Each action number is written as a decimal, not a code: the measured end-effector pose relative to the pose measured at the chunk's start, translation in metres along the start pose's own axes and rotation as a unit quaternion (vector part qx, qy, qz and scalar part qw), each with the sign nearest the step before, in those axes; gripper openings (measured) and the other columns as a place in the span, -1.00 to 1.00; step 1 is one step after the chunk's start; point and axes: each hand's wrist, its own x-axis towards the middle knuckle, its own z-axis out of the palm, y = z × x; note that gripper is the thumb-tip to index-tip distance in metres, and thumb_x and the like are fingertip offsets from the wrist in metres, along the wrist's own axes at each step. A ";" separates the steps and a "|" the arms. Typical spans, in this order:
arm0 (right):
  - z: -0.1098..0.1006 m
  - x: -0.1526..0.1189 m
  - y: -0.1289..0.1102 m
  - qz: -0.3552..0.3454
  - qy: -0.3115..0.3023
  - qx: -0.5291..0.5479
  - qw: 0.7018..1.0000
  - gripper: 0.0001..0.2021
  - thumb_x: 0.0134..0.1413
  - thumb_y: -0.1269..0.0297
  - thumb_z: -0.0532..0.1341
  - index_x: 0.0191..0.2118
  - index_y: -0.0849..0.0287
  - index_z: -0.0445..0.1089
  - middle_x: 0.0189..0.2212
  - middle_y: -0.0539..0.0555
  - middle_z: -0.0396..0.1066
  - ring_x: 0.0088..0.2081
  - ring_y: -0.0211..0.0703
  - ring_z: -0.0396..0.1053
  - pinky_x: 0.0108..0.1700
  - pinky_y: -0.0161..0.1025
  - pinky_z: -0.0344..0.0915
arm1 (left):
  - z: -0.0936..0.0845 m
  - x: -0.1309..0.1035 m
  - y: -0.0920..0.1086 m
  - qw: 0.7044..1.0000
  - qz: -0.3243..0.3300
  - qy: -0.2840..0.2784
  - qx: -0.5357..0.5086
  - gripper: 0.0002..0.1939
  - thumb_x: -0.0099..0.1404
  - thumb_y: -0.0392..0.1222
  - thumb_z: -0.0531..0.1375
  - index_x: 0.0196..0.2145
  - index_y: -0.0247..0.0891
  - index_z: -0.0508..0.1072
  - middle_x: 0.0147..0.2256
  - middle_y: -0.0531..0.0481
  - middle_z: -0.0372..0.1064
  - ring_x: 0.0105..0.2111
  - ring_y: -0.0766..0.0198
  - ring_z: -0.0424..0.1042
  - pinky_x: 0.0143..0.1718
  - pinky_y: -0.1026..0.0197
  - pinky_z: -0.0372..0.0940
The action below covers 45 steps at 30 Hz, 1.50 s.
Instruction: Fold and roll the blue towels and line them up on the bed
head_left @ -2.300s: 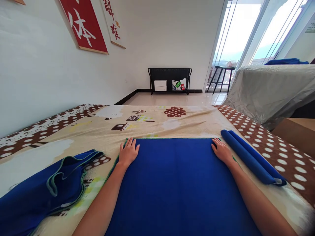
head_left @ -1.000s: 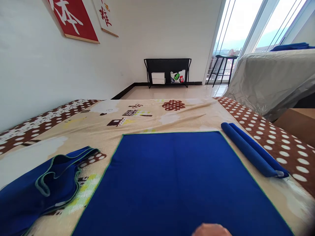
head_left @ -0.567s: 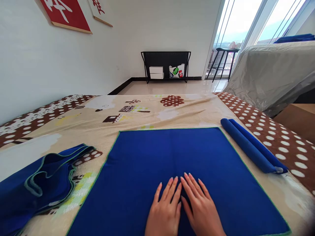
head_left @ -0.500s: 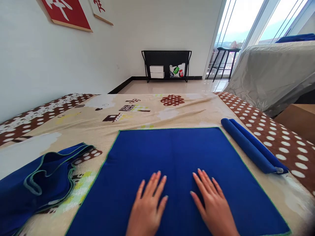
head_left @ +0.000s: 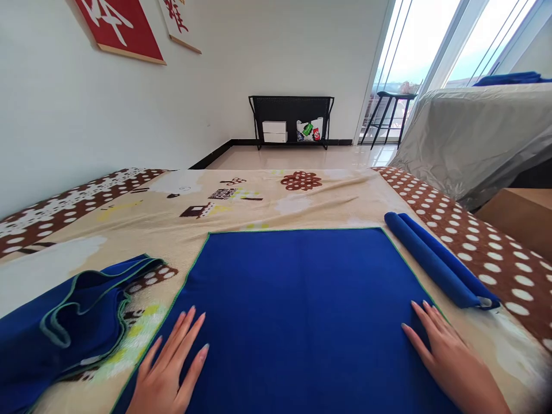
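A blue cloth (head_left: 297, 287) with green stitched edges lies spread out flat on the patterned blanket (head_left: 336, 201). My left hand (head_left: 170, 368) rests on its left edge, fingers stretched out. Over the right edge lies my right hand (head_left: 448, 351), also flat with the fingers extended. Neither hand grips anything. To the left sits a loose, crumpled pile of blue cloth (head_left: 99, 305) with wavy green hems. A folded, rolled-looking blue cloth (head_left: 440, 259) lies slantwise beyond my right hand. The near edge of the spread cloth is out of view.
Past the blanket, a black rack (head_left: 291, 109) holding white boxes (head_left: 275, 131) stands against the wall. At the right are a plastic-covered piece of furniture (head_left: 478, 126), a cardboard box (head_left: 517, 215) and a dark stool (head_left: 392, 109). Red and white hangings (head_left: 125, 29) are on the left wall.
Both hands have moved apart from the middle of the spread cloth, the left one to its left edge, the right one to its right edge. The view has tilted slightly.
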 end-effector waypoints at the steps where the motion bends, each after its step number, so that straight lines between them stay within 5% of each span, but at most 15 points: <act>1: 0.000 0.022 -0.014 -0.007 -0.003 -0.004 1.000 -0.29 0.20 -0.24 -0.04 0.31 0.11 0.19 0.29 0.24 0.19 0.30 0.27 0.15 0.27 0.27 0.15 | -0.005 0.022 0.012 0.999 0.032 -0.010 -0.018 -0.42 0.44 -0.01 -0.07 0.38 0.09 0.00 0.34 0.06 0.10 0.33 0.14 0.13 0.31 -0.06 0.05; 5: 0.012 0.137 -0.103 -0.127 -0.127 0.103 0.978 -0.44 0.30 0.05 0.05 0.28 0.29 0.24 0.29 0.29 0.19 0.32 0.11 0.14 0.32 0.04 0.11 | 0.003 0.135 0.084 0.980 0.132 -0.129 -0.073 -0.44 0.47 -0.13 -0.13 0.38 -0.12 0.03 0.41 0.04 -0.12 0.39 0.25 -0.07 0.35 0.07 -0.03; 8: 0.036 0.198 -0.172 -0.134 -0.118 0.130 0.975 -0.44 0.39 0.14 -0.07 0.31 0.46 0.12 0.30 0.34 0.15 0.36 0.03 0.06 0.32 -0.01 0.08 | 0.047 0.201 0.132 0.978 0.078 -0.187 -0.053 -0.41 0.44 -0.20 -0.11 0.38 -0.33 0.03 0.41 -0.12 -0.16 0.40 0.18 -0.10 0.37 -0.01 -0.07; 11: 0.064 0.214 -0.201 -0.141 -0.104 0.138 0.975 -0.47 0.43 0.15 -0.15 0.33 0.39 0.09 0.35 0.26 0.08 0.39 0.00 -0.02 0.36 0.06 -0.04 | 0.095 0.225 0.141 0.983 0.034 -0.175 -0.037 -0.40 0.48 -0.08 -0.16 0.37 -0.40 0.04 0.39 -0.23 -0.11 0.40 0.09 -0.09 0.37 -0.11 -0.09; 15: 0.084 0.218 -0.158 -0.158 -0.109 0.134 0.972 -0.49 0.41 0.06 -0.09 0.33 0.17 0.14 0.35 0.08 0.11 0.38 -0.14 0.00 0.40 -0.05 -0.07 | 0.123 0.228 0.094 0.987 0.005 -0.161 -0.023 -0.40 0.48 0.09 -0.19 0.38 -0.15 0.07 0.40 -0.05 -0.09 0.40 0.16 -0.10 0.38 -0.10 -0.14; 21: 0.089 0.238 -0.029 -0.064 -0.096 0.085 0.990 -0.42 0.38 0.00 -0.12 0.33 0.23 0.18 0.33 0.17 0.13 0.39 -0.03 -0.01 0.40 0.04 -0.07 | 0.111 0.232 -0.010 0.985 -0.056 -0.162 0.010 -0.37 0.47 0.11 -0.18 0.39 -0.16 0.03 0.41 0.00 -0.11 0.41 0.17 -0.12 0.38 -0.14 -0.18; 26: 0.099 0.239 0.026 -0.010 -0.085 0.057 0.995 -0.35 0.36 -0.06 -0.17 0.34 0.31 0.15 0.34 0.23 0.11 0.40 -0.02 -0.04 0.42 0.02 -0.09 | 0.111 0.224 -0.060 0.981 -0.104 -0.160 0.045 -0.30 0.45 0.16 -0.20 0.41 -0.22 -0.05 0.42 -0.02 -0.16 0.42 0.15 -0.15 0.39 -0.14 -0.21; 33: 0.110 0.241 0.032 -0.013 -0.089 0.038 0.995 -0.34 0.36 -0.10 -0.19 0.35 0.24 0.13 0.36 0.14 0.08 0.41 -0.08 -0.06 0.43 -0.04 -0.11 | 0.124 0.225 -0.079 0.970 -0.193 -0.127 0.070 -0.15 0.39 0.29 -0.26 0.40 -0.37 -0.04 0.41 -0.12 -0.15 0.42 0.05 -0.16 0.38 -0.18 -0.16; 39: 0.102 0.243 0.027 -0.011 -0.064 0.033 0.997 -0.38 0.36 -0.03 -0.16 0.31 0.28 0.19 0.32 0.21 0.14 0.38 -0.02 0.01 0.40 0.03 -0.04 | 0.124 0.226 -0.078 0.972 -0.194 -0.111 0.069 -0.16 0.40 0.26 -0.24 0.38 -0.45 0.02 0.40 -0.26 -0.12 0.40 0.00 -0.11 0.36 -0.19 -0.12; 42: 0.087 0.242 0.011 -0.018 -0.028 0.029 0.999 -0.42 0.36 0.07 -0.13 0.29 0.36 0.21 0.34 0.30 0.08 0.40 0.04 -0.05 0.40 0.09 -0.08 | 0.114 0.225 -0.075 0.976 -0.183 -0.097 0.063 -0.24 0.43 0.18 -0.21 0.36 -0.44 0.08 0.38 -0.30 -0.07 0.39 -0.04 -0.08 0.34 -0.25 -0.11; 45: 0.063 0.221 -0.032 -0.061 -0.001 0.036 0.997 -0.45 0.36 0.13 -0.10 0.31 0.32 0.19 0.37 0.24 0.02 0.42 0.00 -0.09 0.41 0.05 -0.11 | 0.099 0.218 -0.058 0.987 -0.130 -0.076 0.054 -0.35 0.46 0.03 -0.22 0.36 -0.38 0.09 0.40 -0.25 -0.12 0.42 0.00 -0.18 0.36 -0.30 -0.28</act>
